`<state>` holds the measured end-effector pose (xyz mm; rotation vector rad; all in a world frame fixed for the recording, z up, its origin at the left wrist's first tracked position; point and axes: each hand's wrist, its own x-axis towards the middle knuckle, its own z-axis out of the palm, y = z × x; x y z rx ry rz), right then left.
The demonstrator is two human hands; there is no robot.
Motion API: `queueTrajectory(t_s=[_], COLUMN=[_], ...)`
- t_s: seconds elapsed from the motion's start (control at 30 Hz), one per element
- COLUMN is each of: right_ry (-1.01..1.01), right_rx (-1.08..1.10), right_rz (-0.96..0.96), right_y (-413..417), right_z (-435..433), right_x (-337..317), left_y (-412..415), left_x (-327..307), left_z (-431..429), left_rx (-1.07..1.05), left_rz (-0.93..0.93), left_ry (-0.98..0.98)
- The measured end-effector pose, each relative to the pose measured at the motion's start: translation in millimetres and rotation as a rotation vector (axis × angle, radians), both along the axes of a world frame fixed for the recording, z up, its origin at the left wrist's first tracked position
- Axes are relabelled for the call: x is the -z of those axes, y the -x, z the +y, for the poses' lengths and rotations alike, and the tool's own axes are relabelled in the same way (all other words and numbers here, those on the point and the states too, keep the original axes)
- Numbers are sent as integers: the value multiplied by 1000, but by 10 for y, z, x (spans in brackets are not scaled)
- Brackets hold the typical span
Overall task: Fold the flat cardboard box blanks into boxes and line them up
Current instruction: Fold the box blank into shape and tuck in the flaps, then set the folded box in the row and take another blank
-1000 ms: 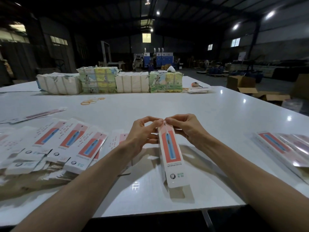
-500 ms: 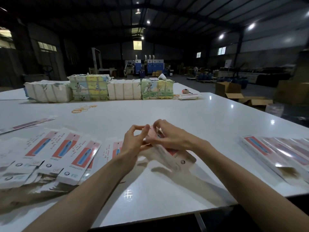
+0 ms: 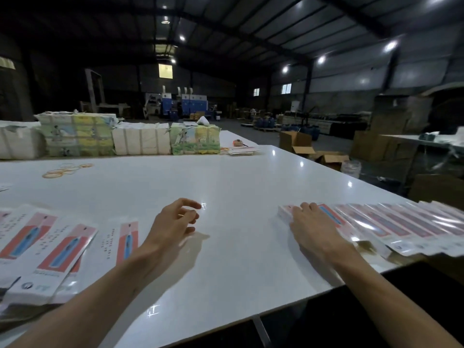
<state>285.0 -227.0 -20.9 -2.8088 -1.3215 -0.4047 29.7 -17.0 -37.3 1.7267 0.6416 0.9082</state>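
Right hand point(image 3: 310, 223) lay flat, fingers straight, on the folded box point(image 3: 285, 214) ending the row of boxes point(image 3: 401, 223) to its right. Left hand point(image 3: 173, 223) hung loosely curled, empty; flat blanks point(image 3: 67, 249) lay to its left.

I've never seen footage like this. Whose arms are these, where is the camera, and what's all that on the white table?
No machine here: these are a person's two bare arms, filmed by a wide-angle camera worn on their head, looking forward and down. On the white table flat box blanks lie fanned out at the left; folded boxes lie lined up in a row at the right. The right hand rests with straight fingers on the row's end box; the left hand hovers, loosely curled, holding nothing. Rubber bands and wrapped bundles sit farther back.
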Motion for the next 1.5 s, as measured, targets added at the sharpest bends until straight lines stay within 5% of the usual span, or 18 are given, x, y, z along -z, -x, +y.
queueTrajectory(t_s=[0.4, 0.6, 0.8, 1.0, 1.1, 1.33, 1.5], right_ry=[21, -178, -312, -410, -411, -505, -523], right_rx=[181, -100, -352, -436, -435, -459, -476], right_rz=[-150, -75, -9, 97, 125, 243, 288], right_y=[-296, 173, 791, 856, 743, 688, 677], right_z=[-405, 321, 1199, 1420, 1430, 1477, 1486], right_x=[-41, -271, -196, 150, 176, 209, 212], left_y=[-13, -24, -26, -21, 58, 694, 959], left_x=[45, 59, 53, -74, -330, -785, -663], left_z=[34, 17, -167, -195, -79, 263, 446], left_rx=[-2, -13, -112, -190, -256, -354, -330], left_rz=[221, 257, 349, 405, 588, 1427, 1499], left_ry=[-343, -416, -696, -661, -617, -560, -428])
